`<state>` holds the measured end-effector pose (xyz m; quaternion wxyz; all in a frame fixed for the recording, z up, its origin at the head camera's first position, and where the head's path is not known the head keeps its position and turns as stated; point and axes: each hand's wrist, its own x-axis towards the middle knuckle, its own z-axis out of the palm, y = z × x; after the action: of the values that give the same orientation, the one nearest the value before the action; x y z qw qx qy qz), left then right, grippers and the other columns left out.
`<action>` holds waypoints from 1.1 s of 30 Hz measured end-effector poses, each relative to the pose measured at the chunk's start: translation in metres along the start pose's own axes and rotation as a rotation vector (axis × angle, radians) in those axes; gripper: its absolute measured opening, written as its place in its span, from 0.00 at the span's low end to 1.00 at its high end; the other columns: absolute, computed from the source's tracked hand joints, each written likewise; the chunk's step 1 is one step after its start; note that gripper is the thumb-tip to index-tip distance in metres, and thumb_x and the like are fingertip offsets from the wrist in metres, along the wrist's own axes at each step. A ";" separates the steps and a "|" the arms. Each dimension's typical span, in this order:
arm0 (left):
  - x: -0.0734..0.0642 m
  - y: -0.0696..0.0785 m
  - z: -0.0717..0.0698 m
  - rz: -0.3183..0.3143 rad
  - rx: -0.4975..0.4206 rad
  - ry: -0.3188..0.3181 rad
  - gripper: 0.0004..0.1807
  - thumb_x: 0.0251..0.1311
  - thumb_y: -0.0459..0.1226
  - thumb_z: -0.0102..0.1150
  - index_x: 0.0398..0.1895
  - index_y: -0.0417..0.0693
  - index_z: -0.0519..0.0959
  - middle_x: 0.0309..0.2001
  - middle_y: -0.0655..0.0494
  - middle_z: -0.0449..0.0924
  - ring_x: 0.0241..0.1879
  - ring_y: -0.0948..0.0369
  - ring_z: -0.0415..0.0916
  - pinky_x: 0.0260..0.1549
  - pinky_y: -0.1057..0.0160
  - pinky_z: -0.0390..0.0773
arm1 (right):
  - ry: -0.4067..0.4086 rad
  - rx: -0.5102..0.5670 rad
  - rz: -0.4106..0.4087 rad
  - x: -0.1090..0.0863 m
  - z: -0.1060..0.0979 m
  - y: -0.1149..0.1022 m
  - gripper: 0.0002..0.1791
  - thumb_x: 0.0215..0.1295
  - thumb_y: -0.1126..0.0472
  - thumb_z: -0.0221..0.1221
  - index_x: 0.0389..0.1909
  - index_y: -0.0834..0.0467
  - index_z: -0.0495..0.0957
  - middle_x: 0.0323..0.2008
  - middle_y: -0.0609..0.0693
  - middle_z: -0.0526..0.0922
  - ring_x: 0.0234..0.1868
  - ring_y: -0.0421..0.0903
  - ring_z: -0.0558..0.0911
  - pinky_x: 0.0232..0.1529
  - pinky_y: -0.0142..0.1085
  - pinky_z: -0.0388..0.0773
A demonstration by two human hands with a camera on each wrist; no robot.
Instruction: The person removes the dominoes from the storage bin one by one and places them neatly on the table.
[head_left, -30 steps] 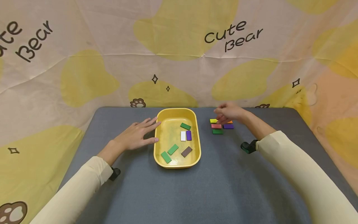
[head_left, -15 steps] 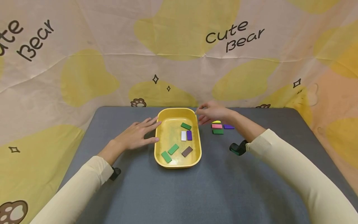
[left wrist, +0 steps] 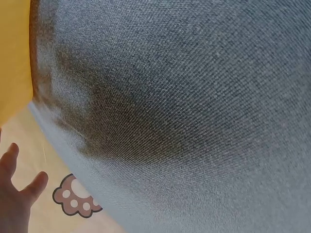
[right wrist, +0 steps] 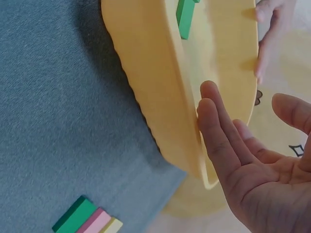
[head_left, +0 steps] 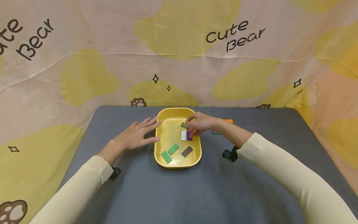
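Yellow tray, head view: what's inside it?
Two light green blocks, a brown block, a white block; a purple block and a dark green block, both partly covered by the right hand. Anything fully beneath it is hidden.

The tray (head_left: 177,166) is sitting on the counter (head_left: 167,196). Inside, two front blocks (head_left: 173,149) are lying left of a single block (head_left: 187,151), with another pair (head_left: 183,135) lying behind. The left hand (head_left: 137,135) is touching the left rim; the right hand (head_left: 202,122) is hovering over the right side. More blocks (right wrist: 95,221) are lying farther right.
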<state>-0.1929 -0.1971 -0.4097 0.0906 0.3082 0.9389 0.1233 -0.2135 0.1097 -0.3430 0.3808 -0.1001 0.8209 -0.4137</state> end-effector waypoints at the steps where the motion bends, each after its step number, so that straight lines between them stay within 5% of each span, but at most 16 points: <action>1: 0.000 0.000 0.000 0.001 0.001 -0.001 0.43 0.66 0.68 0.44 0.80 0.61 0.52 0.79 0.60 0.45 0.77 0.47 0.46 0.66 0.36 0.54 | -0.005 0.000 0.006 0.001 0.002 -0.001 0.21 0.74 0.55 0.53 0.59 0.65 0.69 0.52 0.71 0.80 0.49 0.60 0.85 0.52 0.47 0.80; 15: 0.003 0.000 0.001 0.009 0.015 -0.012 0.42 0.67 0.66 0.45 0.80 0.63 0.51 0.79 0.60 0.44 0.77 0.48 0.45 0.66 0.37 0.55 | -0.113 -0.055 0.057 0.019 0.025 -0.002 0.19 0.73 0.53 0.55 0.56 0.63 0.72 0.51 0.66 0.79 0.48 0.58 0.85 0.52 0.45 0.80; 33: 0.000 -0.001 0.001 -0.001 0.009 -0.018 0.44 0.67 0.68 0.43 0.80 0.61 0.51 0.80 0.58 0.44 0.78 0.49 0.44 0.67 0.37 0.54 | -0.270 -0.044 0.016 0.034 0.056 -0.012 0.20 0.74 0.53 0.55 0.59 0.61 0.72 0.50 0.64 0.83 0.50 0.58 0.85 0.55 0.47 0.78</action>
<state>-0.1938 -0.1977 -0.4108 0.0974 0.3092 0.9388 0.1161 -0.1992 0.0518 -0.3732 0.4890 -0.1565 0.7717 -0.3752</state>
